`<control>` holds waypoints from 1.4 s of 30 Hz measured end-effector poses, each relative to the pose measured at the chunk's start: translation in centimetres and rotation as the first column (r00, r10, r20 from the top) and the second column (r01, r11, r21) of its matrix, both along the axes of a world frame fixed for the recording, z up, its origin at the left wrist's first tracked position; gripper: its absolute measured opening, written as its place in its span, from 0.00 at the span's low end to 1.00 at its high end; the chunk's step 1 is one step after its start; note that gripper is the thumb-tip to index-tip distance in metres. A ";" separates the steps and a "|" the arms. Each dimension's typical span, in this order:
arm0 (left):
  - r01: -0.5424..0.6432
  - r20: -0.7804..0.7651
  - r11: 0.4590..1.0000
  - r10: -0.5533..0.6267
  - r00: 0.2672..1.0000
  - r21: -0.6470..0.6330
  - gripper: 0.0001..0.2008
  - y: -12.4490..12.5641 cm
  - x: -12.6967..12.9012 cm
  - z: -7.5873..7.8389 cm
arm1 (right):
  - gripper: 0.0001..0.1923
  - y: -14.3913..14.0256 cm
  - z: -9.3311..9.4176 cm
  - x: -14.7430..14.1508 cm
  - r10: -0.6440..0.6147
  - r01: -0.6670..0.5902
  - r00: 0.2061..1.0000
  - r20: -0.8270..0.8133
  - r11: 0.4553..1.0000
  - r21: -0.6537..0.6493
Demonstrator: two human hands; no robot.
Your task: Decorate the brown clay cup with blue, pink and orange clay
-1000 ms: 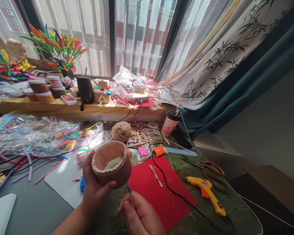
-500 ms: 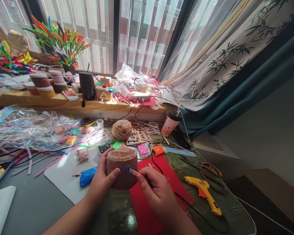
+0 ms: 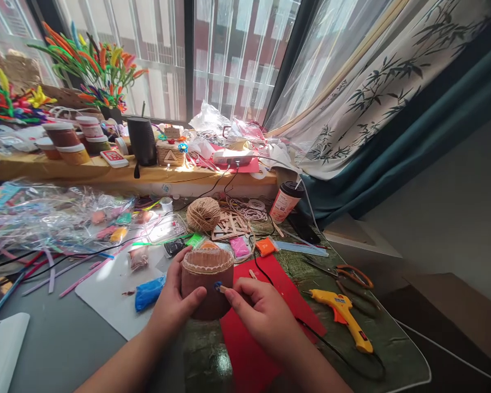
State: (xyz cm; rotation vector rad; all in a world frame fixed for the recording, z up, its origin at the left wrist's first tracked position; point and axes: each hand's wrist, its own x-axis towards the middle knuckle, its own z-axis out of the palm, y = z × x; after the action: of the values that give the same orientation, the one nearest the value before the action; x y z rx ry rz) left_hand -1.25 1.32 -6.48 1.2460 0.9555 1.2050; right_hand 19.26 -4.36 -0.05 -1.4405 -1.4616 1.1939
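At frame centre, the left hand point(image 3: 172, 308) grips one brown round clay pot point(image 3: 207, 283); the right hand point(image 3: 265, 316) fingers pinch one thin blue-tipped stick point(image 3: 219, 286), mostly hidden.

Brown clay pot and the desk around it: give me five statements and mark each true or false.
1. The left hand holds the brown clay pot from the side. True.
2. The right hand pinches a thin stick with a blue tip against the pot's wall. True.
3. The yellow glue gun lies to the left of the pot. False: it lies to the right, past the red sheet.
4. The ball of twine sits behind the pot, nearer the window. True.
5. The orange-handled scissors are in the right hand. False: they lie on the desk beyond the glue gun.
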 end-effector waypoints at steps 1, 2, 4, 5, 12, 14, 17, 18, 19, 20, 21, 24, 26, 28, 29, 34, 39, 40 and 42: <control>-0.018 -0.009 1.000 0.018 1.000 -0.003 0.49 -0.1 0.0 0.0 | 0.27 0.0 0.0 -0.2 -0.016 0.016 1.000 -0.012 1.000 -0.001; -0.043 -0.018 0.999 0.043 0.999 -0.002 0.50 -0.1 0.1 0.0 | 0.29 -0.1 0.0 -0.5 -0.032 0.032 0.999 -0.040 0.999 -0.007; -0.111 -0.028 0.994 0.112 0.993 0.022 0.51 -0.3 0.1 0.1 | 0.32 -0.3 -0.1 -1.2 -0.055 0.043 0.982 -0.179 0.997 -0.069; -0.137 -0.030 0.990 0.138 0.990 0.041 0.52 -0.4 0.1 0.0 | 0.33 -0.4 -0.2 -1.7 -0.057 0.022 0.958 -0.282 0.991 -0.129; -0.273 -0.011 0.948 0.279 0.960 0.165 0.55 -1.0 -0.2 0.5 | 0.36 -1.5 -2.2 -5.7 -0.129 -0.133 0.697 -0.705 0.943 -0.304; -0.258 -0.001 0.956 0.261 0.965 0.141 0.53 -1.1 -0.1 1.1 | 0.36 -1.4 -1.8 -5.1 -0.094 -0.012 0.827 -0.554 0.983 -0.184; -0.208 -0.001 0.976 0.209 0.978 0.068 0.52 -1.1 0.2 1.7 | 0.29 -1.2 0.1 -2.4 0.009 -0.003 0.999 -0.050 0.994 0.106; -0.193 -0.001 0.980 0.193 0.981 0.045 0.52 -1.0 0.3 1.8 | 0.28 -1.2 0.9 -1.3 0.058 -0.068 0.994 0.088 0.990 0.124; -0.181 -0.002 0.983 0.181 0.983 0.023 0.52 -1.0 0.4 1.8 | 0.26 -1.2 1.7 -0.4 0.073 -0.097 0.982 0.177 0.987 0.130; -0.176 -0.002 0.984 0.176 0.984 0.004 0.51 -0.9 0.4 1.7 | 0.25 -1.2 2.3 0.3 0.041 -0.075 0.971 0.237 0.988 0.136; -0.176 -0.005 0.984 0.176 0.984 -0.012 0.50 -0.8 0.4 1.6 | 0.25 -1.3 2.8 0.8 0.022 -0.061 0.963 0.268 0.989 0.138; -0.197 -0.017 0.979 0.197 0.980 -0.049 0.48 -0.5 0.2 1.2 | 0.24 -1.3 2.9 0.9 0.018 -0.030 0.992 0.126 0.995 0.096; -0.187 -0.005 0.980 0.188 0.982 -0.064 0.48 -0.2 0.0 1.0 | 0.24 -1.0 2.1 0.2 0.060 -0.059 0.992 -0.113 0.998 0.010; -0.170 0.004 0.983 0.171 0.985 -0.067 0.49 -0.1 0.0 0.8 | 0.26 -0.6 1.2 -0.5 0.062 -0.090 0.948 -0.313 0.993 -0.078; -0.167 0.004 0.984 0.167 0.986 -0.061 0.50 -0.1 -0.1 0.7 | 0.28 -0.3 0.8 -0.9 0.054 -0.104 0.923 -0.381 0.988 -0.113; -0.154 0.012 0.988 0.154 0.988 -0.030 0.50 -0.4 0.1 0.7 | 0.33 0.7 0.3 -1.3 0.028 -0.117 0.873 -0.487 0.981 -0.155; -0.134 -0.002 0.991 0.134 0.991 0.000 0.49 -0.5 0.3 0.7 | 0.33 1.0 0.3 -0.6 0.020 -0.037 0.970 -0.243 0.997 -0.068; -0.131 -0.006 0.991 0.131 0.991 0.002 0.48 -0.5 0.3 0.7 | 0.33 1.1 0.3 -0.4 0.025 -0.040 0.980 -0.195 0.997 -0.070; -0.130 -0.021 0.991 0.130 0.991 0.007 0.48 -0.6 0.3 0.7 | 0.32 1.3 0.4 0.1 0.045 -0.055 0.991 -0.122 0.995 -0.082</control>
State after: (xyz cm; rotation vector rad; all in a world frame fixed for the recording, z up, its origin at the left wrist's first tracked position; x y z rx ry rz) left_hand -0.95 0.76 -5.83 1.2186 1.0634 1.2988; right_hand 19.32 -3.03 0.30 -1.3700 -1.3859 1.3648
